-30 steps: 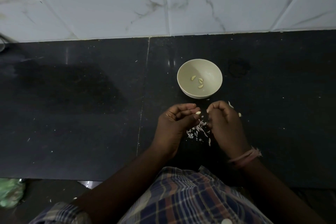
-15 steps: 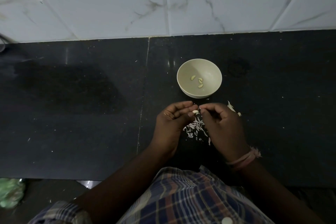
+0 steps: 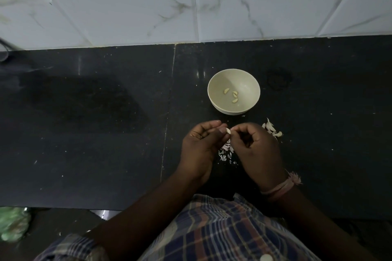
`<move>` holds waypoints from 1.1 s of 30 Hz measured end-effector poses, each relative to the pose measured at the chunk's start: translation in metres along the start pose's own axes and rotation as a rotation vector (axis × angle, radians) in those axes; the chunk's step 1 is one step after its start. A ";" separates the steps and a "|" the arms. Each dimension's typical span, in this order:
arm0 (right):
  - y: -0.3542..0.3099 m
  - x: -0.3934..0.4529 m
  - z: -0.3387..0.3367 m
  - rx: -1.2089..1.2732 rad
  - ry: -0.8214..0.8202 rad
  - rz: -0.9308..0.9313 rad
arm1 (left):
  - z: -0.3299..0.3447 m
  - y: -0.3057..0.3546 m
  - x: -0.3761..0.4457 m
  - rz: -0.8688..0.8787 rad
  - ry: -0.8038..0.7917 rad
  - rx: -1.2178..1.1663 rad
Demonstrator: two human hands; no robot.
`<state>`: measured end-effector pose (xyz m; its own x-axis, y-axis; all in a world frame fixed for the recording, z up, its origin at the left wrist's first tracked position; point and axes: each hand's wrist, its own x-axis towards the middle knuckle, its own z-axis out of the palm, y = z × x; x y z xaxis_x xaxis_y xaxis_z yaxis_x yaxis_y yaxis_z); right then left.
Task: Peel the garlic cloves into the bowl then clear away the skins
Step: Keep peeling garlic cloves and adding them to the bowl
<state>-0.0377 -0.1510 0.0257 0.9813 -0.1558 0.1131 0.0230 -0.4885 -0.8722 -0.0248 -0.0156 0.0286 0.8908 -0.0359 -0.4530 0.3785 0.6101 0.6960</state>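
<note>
A small cream bowl (image 3: 233, 91) stands on the black counter with several peeled garlic cloves (image 3: 233, 96) inside. Just in front of it my left hand (image 3: 201, 146) pinches a pale garlic clove (image 3: 228, 130) between thumb and fingers. My right hand (image 3: 256, 148) has its fingertips on the same clove, fingers curled. Loose papery skins (image 3: 227, 152) lie on the counter between and under my hands. A few unpeeled cloves (image 3: 272, 128) lie beside my right hand.
The black stone counter (image 3: 84, 133) runs wide to both sides, with a seam left of the bowl. White marble tiles (image 3: 191, 2) form the back wall. A green bag (image 3: 12, 223) lies below the counter's front edge at the left.
My right hand came back to the clove that my left hand holds, and its fingertips now pinch at it. The bowl has not moved.
</note>
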 end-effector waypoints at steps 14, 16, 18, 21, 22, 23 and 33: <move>-0.006 -0.002 0.005 0.264 0.025 0.280 | 0.004 0.002 0.002 -0.029 -0.061 -0.040; -0.006 -0.001 0.004 0.252 0.026 0.252 | 0.004 0.002 0.003 -0.007 -0.069 -0.019; -0.007 0.000 0.002 0.239 0.024 0.232 | 0.004 0.002 0.004 0.008 -0.071 0.008; -0.007 0.002 0.000 0.210 0.018 0.228 | 0.004 0.001 0.005 0.028 -0.069 0.044; -0.007 0.002 0.000 0.215 0.013 0.234 | 0.004 0.001 0.005 0.035 -0.064 0.059; -0.008 0.003 0.000 0.219 0.009 0.241 | 0.004 0.000 0.004 0.044 -0.060 0.077; -0.015 0.005 -0.006 0.219 -0.096 0.282 | 0.000 0.000 0.004 0.161 -0.063 0.240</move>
<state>-0.0340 -0.1498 0.0419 0.9682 -0.1718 -0.1819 -0.2204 -0.2407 -0.9453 -0.0209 -0.0156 0.0264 0.9553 -0.0072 -0.2956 0.2727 0.4074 0.8716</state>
